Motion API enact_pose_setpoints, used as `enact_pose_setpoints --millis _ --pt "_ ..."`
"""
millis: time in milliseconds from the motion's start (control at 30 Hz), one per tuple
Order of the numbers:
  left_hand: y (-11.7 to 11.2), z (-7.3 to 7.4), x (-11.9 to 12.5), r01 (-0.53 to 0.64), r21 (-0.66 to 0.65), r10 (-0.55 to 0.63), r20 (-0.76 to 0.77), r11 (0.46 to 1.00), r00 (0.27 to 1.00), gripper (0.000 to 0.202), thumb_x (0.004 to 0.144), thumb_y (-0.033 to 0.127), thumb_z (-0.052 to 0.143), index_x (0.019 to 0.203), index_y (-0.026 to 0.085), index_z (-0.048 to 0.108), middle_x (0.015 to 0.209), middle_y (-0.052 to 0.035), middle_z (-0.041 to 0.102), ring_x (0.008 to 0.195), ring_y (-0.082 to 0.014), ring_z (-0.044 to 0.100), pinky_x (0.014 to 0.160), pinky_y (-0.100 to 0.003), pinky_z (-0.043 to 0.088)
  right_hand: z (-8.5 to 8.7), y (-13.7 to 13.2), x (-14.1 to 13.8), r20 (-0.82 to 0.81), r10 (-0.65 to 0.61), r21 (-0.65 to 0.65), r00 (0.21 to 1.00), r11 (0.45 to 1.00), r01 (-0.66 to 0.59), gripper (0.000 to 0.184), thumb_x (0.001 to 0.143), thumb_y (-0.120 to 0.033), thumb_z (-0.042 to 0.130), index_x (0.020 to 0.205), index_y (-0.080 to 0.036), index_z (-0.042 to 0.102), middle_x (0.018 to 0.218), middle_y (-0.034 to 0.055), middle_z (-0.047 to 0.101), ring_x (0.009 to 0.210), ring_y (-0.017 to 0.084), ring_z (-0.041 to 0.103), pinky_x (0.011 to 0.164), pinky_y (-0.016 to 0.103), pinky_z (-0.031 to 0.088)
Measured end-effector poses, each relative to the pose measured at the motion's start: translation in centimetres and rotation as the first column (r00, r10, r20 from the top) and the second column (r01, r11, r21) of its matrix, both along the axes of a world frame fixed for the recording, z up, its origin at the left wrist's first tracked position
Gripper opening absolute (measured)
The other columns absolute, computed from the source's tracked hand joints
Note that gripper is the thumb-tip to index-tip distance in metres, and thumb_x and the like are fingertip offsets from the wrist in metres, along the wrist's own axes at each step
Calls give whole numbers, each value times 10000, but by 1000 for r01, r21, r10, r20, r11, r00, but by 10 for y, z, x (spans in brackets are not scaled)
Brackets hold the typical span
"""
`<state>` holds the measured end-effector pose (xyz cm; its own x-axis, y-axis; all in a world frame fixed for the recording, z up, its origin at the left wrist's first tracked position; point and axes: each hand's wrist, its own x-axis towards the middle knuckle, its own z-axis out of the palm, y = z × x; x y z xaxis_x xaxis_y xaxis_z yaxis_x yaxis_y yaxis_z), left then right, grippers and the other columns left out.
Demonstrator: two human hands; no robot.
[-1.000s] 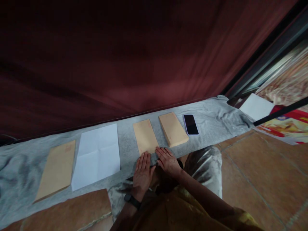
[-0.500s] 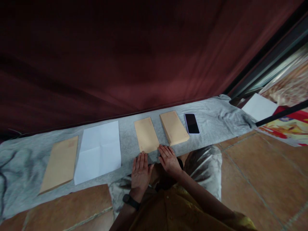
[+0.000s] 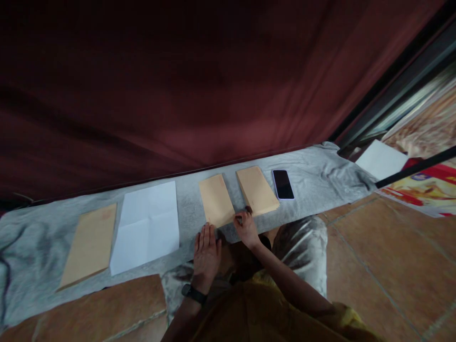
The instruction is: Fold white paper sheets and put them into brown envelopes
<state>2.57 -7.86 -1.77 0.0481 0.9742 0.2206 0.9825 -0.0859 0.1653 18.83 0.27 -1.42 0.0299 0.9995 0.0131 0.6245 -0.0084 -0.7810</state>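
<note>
A tan paper envelope lies in front of me on a grey cloth. My left hand is flat, fingers stretched out, with its fingertips on the envelope's near left edge. The fingers of my right hand are curled inward at the near right corner of the same envelope; whether the corner is pinched between them is not clear. Just right of it is a stack of tan envelopes, close to my right knuckles. A creased white sheet of paper lies to the left.
Another tan envelope lies at the far left. A dark-screened phone rests right of the stack. The grey cloth covers a narrow surface before a dark red curtain. Tiled floor and a red-and-yellow printed sheet show at right.
My right hand has gone from flat with straight fingers to curled at the envelope's corner. My left hand stays flat, fingers a little closer together.
</note>
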Motion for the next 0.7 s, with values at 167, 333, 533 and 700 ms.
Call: enact_pose_setpoints --millis 167,333,533,700 --pt "1 -5 -3 12 16 -13 50 1000 999 547 976 279 346 1474 70 434 1509 -205 486 1436 -304 418 1175 -524 350 -4 2 -16 -456 -135 -198 880 979 48 121 885 -286 563 967 -222 503 860 24 667 714 174 670 665 315 575" --pt "4 -9 -9 39 35 -45 184 999 982 552 976 340 373 1463 93 458 1502 -210 492 1444 -317 403 1184 -550 327 -10 13 -32 -684 -354 -402 637 912 76 293 793 -418 668 960 -241 504 687 -40 587 514 140 594 437 245 498" --pt "9 -7 -15 -157 -97 179 703 983 688 557 967 468 449 1463 215 469 1538 -123 474 1432 -279 428 1205 -514 325 0 19 -30 -760 -357 -402 543 915 38 338 718 -496 738 778 -224 547 604 -46 541 483 127 568 440 242 502" --pt "25 14 -9 -187 -434 455 886 881 87 508 874 507 610 1290 215 608 1313 -126 673 1147 -281 678 1043 -504 518 15 13 -18 -802 -291 -338 522 941 5 301 749 -485 717 840 -223 599 642 -35 599 532 134 599 505 259 537"
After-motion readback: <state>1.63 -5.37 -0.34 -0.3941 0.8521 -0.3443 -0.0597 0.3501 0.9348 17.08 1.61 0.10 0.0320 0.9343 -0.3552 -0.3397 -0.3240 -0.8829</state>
